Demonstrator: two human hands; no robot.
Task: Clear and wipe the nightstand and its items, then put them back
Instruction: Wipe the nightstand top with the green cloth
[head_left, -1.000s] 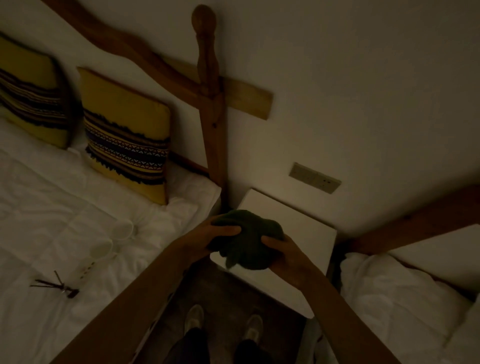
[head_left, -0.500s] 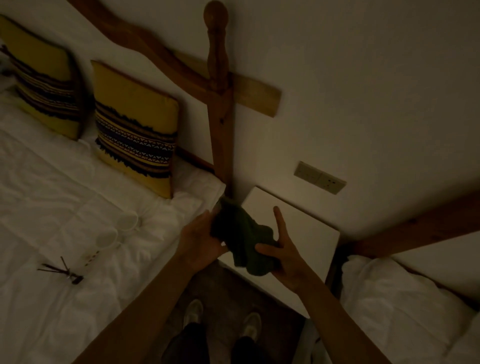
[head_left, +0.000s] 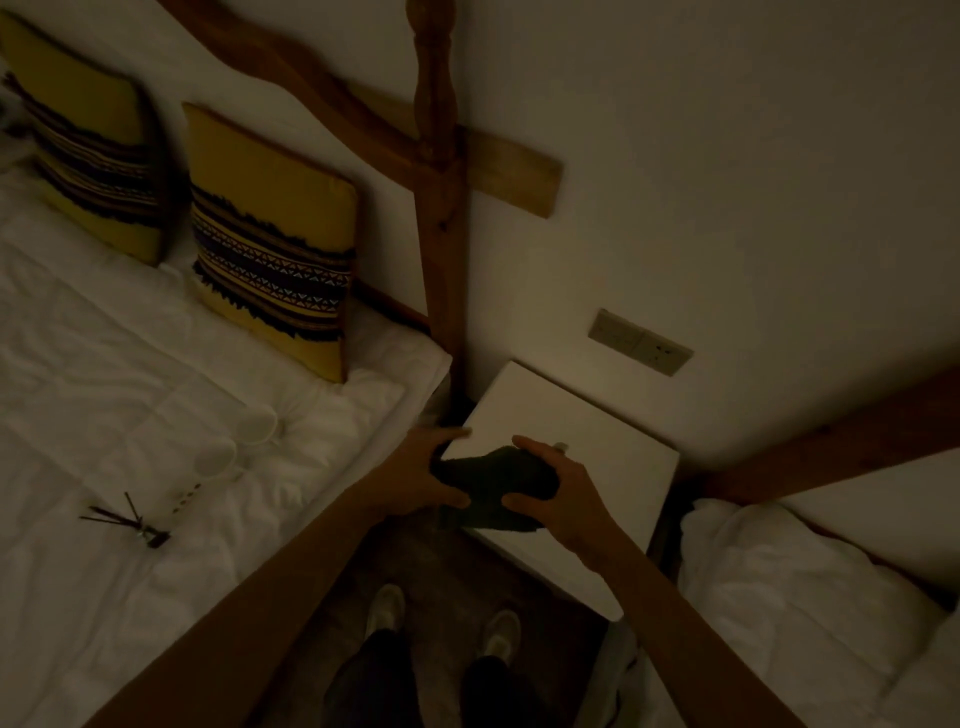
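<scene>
Nearest you, your left hand (head_left: 415, 480) and right hand (head_left: 558, 493) both grip a bunched dark green cloth (head_left: 493, 486), holding it over the near left corner of the white square nightstand surface (head_left: 587, 447). Left on the white bed (head_left: 130, 415) lie two white cups (head_left: 236, 439) and a bundle of dark sticks (head_left: 130, 522); farther back, two yellow patterned cushions (head_left: 275, 249) lean against the wooden headboard (head_left: 441, 208).

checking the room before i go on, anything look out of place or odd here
Yes: two white cups and a bundle of dark sticks lie on the white bed cover, not on the nightstand. Both hands hold a dark cloth over it. Nothing looks spilled or damaged.
</scene>
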